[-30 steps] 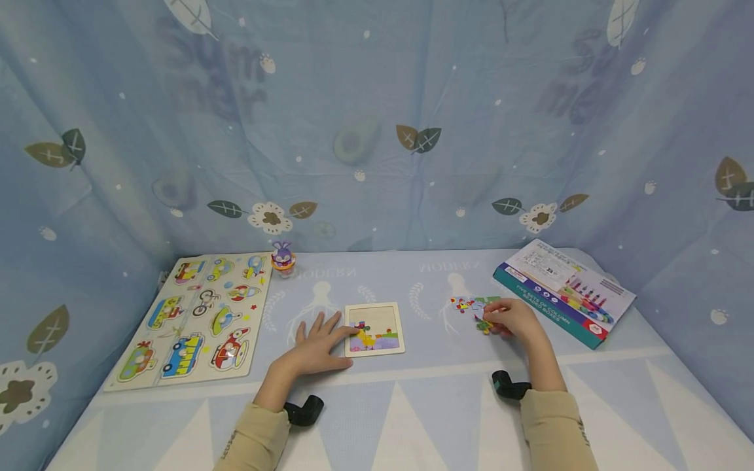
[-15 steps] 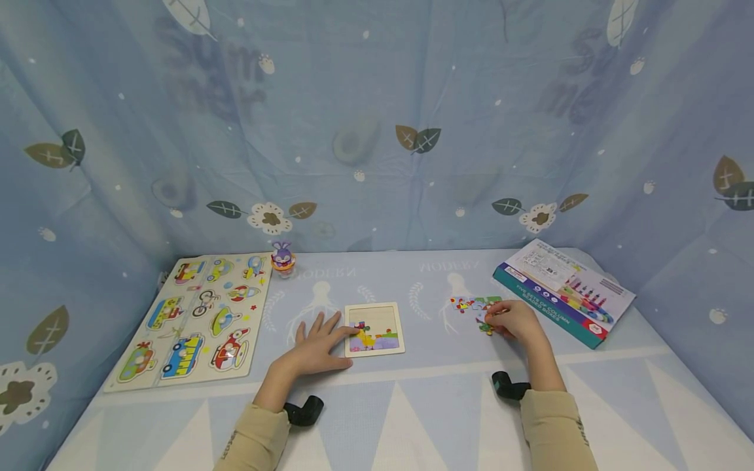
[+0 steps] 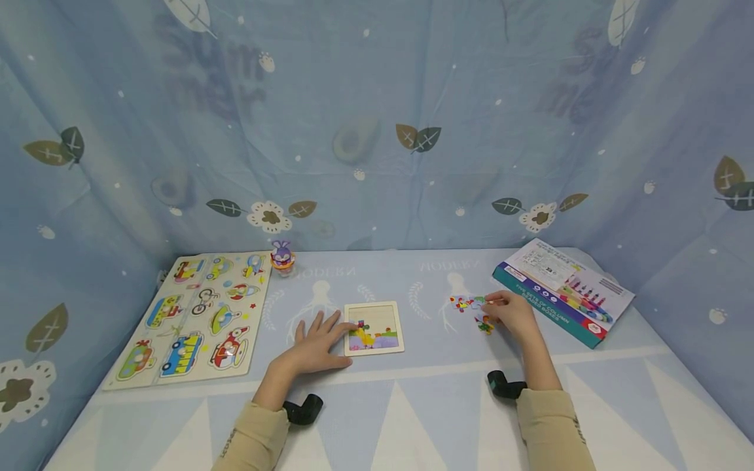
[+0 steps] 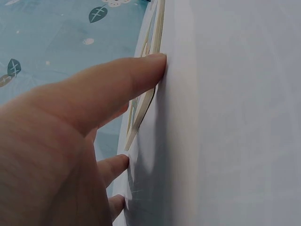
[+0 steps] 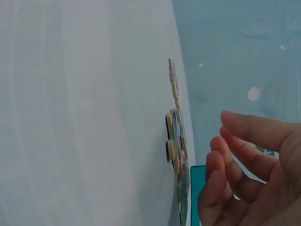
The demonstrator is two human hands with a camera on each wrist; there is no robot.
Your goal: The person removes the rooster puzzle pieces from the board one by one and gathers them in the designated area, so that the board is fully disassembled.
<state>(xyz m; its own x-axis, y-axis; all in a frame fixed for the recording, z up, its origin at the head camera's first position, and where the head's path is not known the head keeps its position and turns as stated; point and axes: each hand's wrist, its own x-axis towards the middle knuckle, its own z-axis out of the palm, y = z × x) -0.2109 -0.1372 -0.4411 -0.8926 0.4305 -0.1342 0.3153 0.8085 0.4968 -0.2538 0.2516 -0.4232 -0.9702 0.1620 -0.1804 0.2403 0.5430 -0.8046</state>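
Observation:
A small wooden jigsaw tray (image 3: 377, 314) lies mid-table, its lower part filled with a yellow, purple and green picture, its upper part bare wood. My left hand (image 3: 317, 347) rests at its left side, fingers spread, the index finger over the picture. In the left wrist view the thumb touches the edge of the tray (image 4: 146, 103). Loose jigsaw pieces (image 3: 461, 304) lie to the right, with more pieces (image 3: 485, 325) nearer me. Just above them is my right hand (image 3: 511, 315), fingers bent; the right wrist view shows nothing between thumb and index, apart from the pieces (image 5: 174, 146).
At left lies a large vehicle puzzle board (image 3: 197, 320), with a purple rabbit figure (image 3: 283, 258) at its far corner. A teal-sided beaded-box carton (image 3: 562, 291) stands right of my right hand. Behind the table hangs a blue patterned curtain (image 3: 377, 131).
My right hand has lifted and shifted slightly away from me and to the left, uncovering the nearer pieces and covering the green ones behind. The left hand and tray stay put.

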